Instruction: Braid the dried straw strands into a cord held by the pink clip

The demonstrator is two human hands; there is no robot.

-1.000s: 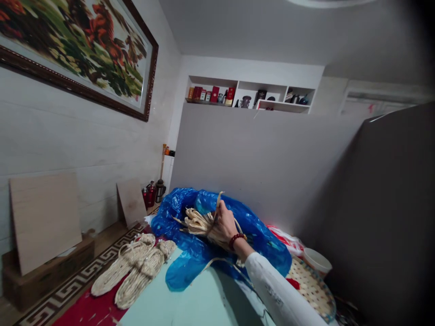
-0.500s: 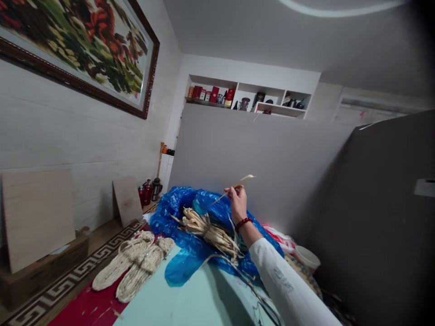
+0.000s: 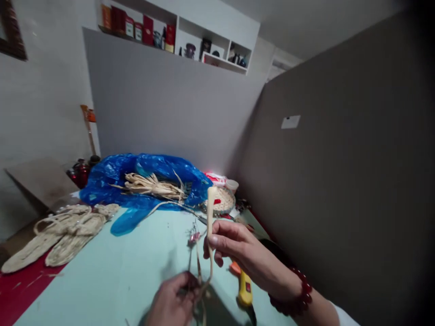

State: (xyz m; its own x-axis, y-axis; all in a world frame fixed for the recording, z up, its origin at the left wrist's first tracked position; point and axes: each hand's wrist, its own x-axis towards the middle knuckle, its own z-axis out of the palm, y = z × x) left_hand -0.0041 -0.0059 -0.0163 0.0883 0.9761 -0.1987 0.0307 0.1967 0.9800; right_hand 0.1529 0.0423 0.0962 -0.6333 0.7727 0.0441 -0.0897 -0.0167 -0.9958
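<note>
Dried plant-fibre strip (image 3: pixel 210 213) is being held upright, pinched by the right hand (image 3: pixel 246 253); its lower length is pinched nearby by the left hand (image 3: pixel 175 301); even tension seems called for.

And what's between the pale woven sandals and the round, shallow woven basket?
A crumpled blue plastic bag, holding a bundle of pale dried strips, lies between the sandals and the basket; the head view shows it.
</note>
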